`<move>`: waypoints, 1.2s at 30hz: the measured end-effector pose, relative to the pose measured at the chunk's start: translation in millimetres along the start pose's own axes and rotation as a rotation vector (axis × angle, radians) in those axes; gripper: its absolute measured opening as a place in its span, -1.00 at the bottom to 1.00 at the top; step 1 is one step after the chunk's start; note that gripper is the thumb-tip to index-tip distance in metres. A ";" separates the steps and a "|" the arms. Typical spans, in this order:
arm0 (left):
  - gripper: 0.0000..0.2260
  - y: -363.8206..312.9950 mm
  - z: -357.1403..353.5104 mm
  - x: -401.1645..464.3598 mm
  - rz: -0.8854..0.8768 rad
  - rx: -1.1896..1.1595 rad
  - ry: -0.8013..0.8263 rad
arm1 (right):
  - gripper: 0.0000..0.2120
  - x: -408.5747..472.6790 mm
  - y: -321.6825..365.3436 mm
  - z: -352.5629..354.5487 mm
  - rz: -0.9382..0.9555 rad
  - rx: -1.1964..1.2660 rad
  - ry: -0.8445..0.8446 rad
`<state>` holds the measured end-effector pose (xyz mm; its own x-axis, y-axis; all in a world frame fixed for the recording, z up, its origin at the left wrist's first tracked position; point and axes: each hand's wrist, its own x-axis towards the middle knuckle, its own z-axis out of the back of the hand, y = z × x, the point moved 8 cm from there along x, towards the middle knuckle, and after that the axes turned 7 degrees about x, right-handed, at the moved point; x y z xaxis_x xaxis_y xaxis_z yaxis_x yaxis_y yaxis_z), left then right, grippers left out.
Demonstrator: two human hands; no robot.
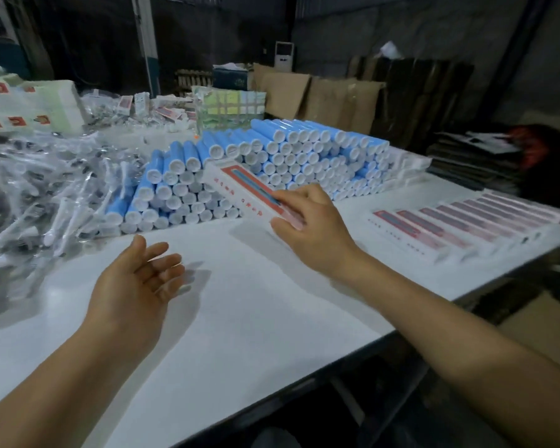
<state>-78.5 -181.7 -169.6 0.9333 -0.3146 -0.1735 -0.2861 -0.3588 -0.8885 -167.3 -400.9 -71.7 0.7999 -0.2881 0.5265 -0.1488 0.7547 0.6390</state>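
My right hand [307, 227] grips the near end of a long white box with a red and blue window [240, 185], holding it above the white table [256, 312] in front of the tube stack. My left hand [139, 282] hovers over the table with its palm up, fingers relaxed and holding nothing. A large stack of blue tubes with white caps [272, 166] lies behind both hands.
A row of several filled white and red boxes [466, 221] lies along the table's right edge. A heap of clear plastic bags with white parts [36, 195] covers the left. Flat box blanks [29, 105] sit at the far left, cardboard [320, 95] behind.
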 end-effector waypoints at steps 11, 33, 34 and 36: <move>-0.71 4.7 8.1 14.2 -0.017 0.019 0.074 | -0.63 -55.7 -170.9 135.2 -0.413 -0.820 -0.050; -0.83 3.9 -50.7 -43.6 -0.891 1.595 0.295 | -0.83 -6.7 20.0 -109.0 0.220 -0.158 0.410; -0.83 3.4 -50.6 -44.1 -0.891 1.585 0.298 | -0.83 -9.6 20.1 -121.3 0.243 -0.181 0.458; -0.84 2.4 -50.4 -44.7 -0.890 1.571 0.301 | -0.82 -13.1 15.3 -132.3 0.250 -0.164 0.484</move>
<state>-131.9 -212.8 -142.5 0.5592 -0.7061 0.4344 0.8264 0.5167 -0.2238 -103.1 -307.5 -143.0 0.9330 0.1844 0.3090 -0.3060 0.8583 0.4119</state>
